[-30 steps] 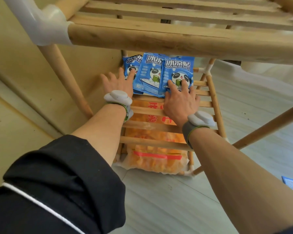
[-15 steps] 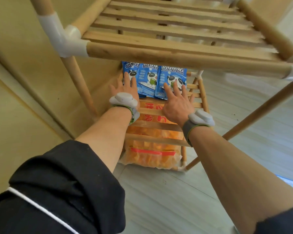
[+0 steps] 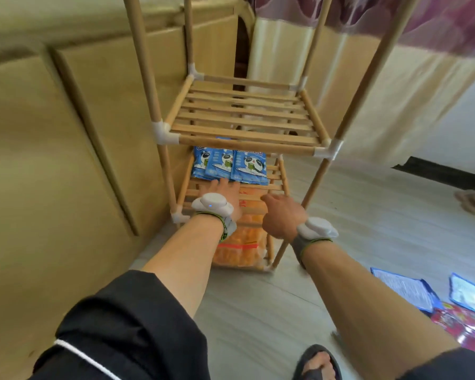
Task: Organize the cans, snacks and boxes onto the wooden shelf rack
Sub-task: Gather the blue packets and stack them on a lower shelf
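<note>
Both hands have pulled back from the blue packets (image 3: 231,167) on the wooden shelf rack (image 3: 244,127); the left hand (image 3: 226,194) has straight fingers, the right hand (image 3: 283,215) curls loosely, holding nothing.

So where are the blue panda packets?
In the head view, the blue panda packets lie side by side at the back of a lower shelf, just beyond the left hand.
</note>
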